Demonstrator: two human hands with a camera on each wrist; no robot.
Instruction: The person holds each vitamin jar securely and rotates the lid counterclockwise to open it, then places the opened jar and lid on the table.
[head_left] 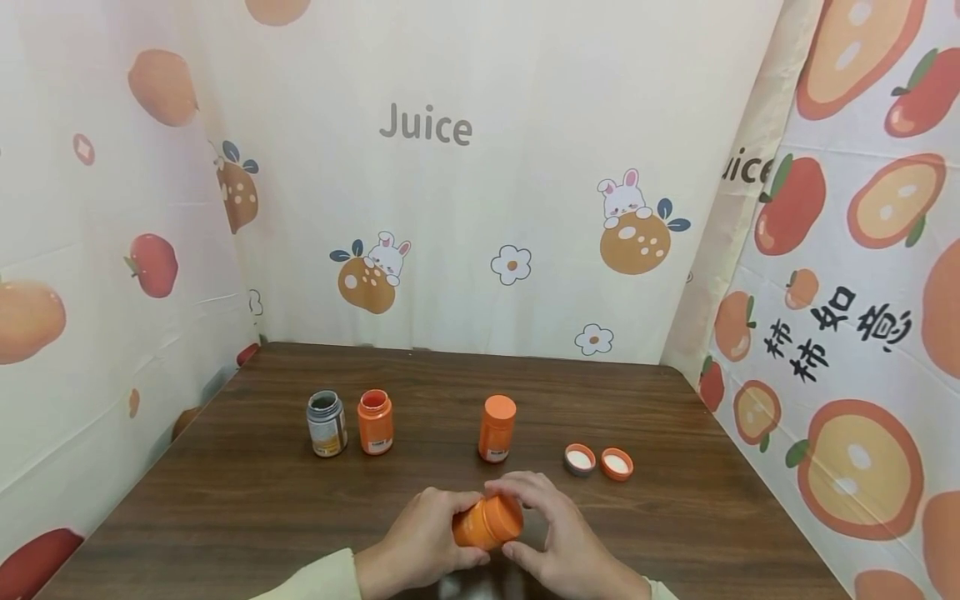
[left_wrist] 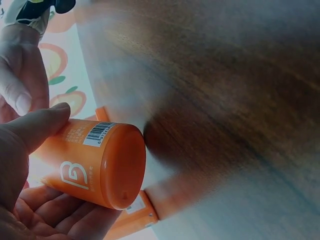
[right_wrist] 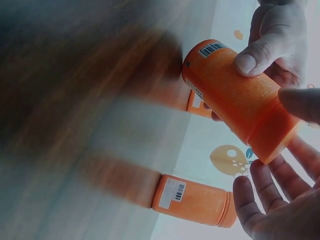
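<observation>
My left hand grips an orange plastic bottle, thumb on one side and fingers on the other. It is tilted, its orange screw lid toward my right hand. The fingers and thumb of that hand curve around the lid, fingertips right at its edge. A barcode label and white logo show on the bottle's side in the left wrist view, with its base facing the camera. Just beyond the hands, a second orange bottle stands upright with its lid on.
An open grey bottle and an open orange bottle stand side by side at the back left of the dark wooden table. Two lids, one grey and orange, one orange, lie inside up on the right. Printed curtains enclose the table.
</observation>
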